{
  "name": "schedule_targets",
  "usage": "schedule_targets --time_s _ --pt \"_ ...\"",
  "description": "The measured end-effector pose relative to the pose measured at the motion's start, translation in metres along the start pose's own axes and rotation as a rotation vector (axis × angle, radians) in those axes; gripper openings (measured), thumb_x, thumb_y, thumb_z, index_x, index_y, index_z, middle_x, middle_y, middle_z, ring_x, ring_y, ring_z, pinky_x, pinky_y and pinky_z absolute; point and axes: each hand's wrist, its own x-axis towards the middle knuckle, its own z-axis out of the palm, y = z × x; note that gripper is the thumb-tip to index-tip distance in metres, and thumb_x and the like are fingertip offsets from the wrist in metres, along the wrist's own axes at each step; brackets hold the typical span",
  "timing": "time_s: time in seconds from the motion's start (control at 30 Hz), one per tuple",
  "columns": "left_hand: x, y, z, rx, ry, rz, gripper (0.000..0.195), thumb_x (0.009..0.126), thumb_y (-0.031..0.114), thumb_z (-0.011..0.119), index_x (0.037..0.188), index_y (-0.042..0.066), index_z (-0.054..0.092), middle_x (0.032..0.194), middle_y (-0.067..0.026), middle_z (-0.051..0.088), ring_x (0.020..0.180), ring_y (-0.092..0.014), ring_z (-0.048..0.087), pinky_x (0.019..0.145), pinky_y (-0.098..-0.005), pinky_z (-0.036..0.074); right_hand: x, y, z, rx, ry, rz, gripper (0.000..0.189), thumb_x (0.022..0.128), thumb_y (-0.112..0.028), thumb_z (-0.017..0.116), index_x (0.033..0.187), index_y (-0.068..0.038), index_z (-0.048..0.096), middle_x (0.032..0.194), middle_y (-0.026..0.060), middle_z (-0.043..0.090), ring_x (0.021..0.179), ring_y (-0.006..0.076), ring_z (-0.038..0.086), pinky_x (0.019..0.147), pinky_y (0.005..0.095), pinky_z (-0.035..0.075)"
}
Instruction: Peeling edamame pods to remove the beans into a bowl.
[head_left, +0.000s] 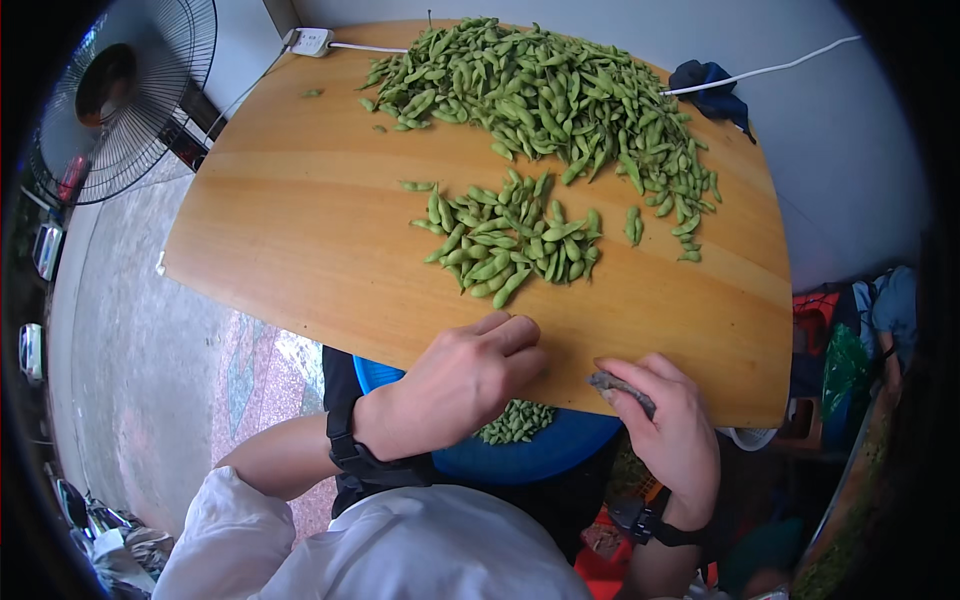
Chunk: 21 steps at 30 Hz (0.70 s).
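Note:
My left hand (480, 375) is over the front edge of the wooden table, its fingers curled; whether a pod is between them is hidden. To its right, my right hand (667, 420) has a small grey object (622, 391), perhaps a cloth wrap or tool, between thumb and fingers. A small pile of green soybean pods (491, 244) lies just beyond my left hand. Behind it is a much larger heap of soybean pods (525, 90). Below the table edge, a blue plastic basin (525, 461) holds shelled green beans (517, 421), partly hidden by my left hand.
The wooden table (300, 225) has a white power strip (310, 42) at its back left and dark blue cloth (712, 94) at its back right, with a white cable beside it. A fan (124, 97) stands to the left. Bags and crates lie to the right, near another person's arm (891, 364).

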Motion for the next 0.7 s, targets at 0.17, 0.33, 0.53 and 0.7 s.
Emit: schedule_targets --time_s 0.17,0.33,0.53,0.7 --pt "-0.003 0.007 0.018 -0.074 0.176 -0.106 0.023 0.077 0.004 0.074 0.098 0.004 0.063 0.093 -0.0104 0.06 0.089 -0.033 0.063 0.073 -0.0433 0.054 0.031 -0.004 0.013 0.206 -0.073 0.1 0.023 0.089 -0.007 0.079 0.11 -0.001 0.075 0.095 0.0132 0.074 0.082 0.0225 0.074 0.074 0.0333 0.057" --pt "-0.001 0.013 0.022 -0.071 0.243 -0.173 0.029 0.078 0.005 0.077 0.101 0.005 0.06 0.092 -0.0108 0.06 0.089 -0.033 0.063 0.073 -0.0436 0.054 0.041 -0.002 0.014 0.17 -0.1 0.018 0.02 0.088 -0.008 0.081 0.106 0.0 0.077 0.093 0.0131 0.074 0.079 0.0205 0.074 0.072 0.032 0.058" --pt "0.001 0.014 0.019 -0.089 0.203 -0.166 0.028 0.08 0.004 0.075 0.102 0.005 0.057 0.092 -0.0111 0.059 0.089 -0.033 0.062 0.074 -0.0441 0.053 0.045 -0.005 0.015 0.183 -0.126 0.036 0.018 0.087 -0.008 0.081 0.103 0.0 0.076 0.093 0.0132 0.075 0.079 0.0205 0.074 0.074 0.0331 0.059" --pt "0.001 0.014 0.021 -0.067 0.199 -0.192 0.032 0.076 0.003 0.079 0.103 0.005 0.062 0.093 -0.0098 0.062 0.089 -0.031 0.064 0.074 -0.0413 0.055 0.05 -0.009 0.017 0.137 -0.137 0.079 0.017 0.085 -0.007 0.081 0.097 0.001 0.073 0.089 0.0151 0.075 0.078 0.0238 0.074 0.072 0.0359 0.058"
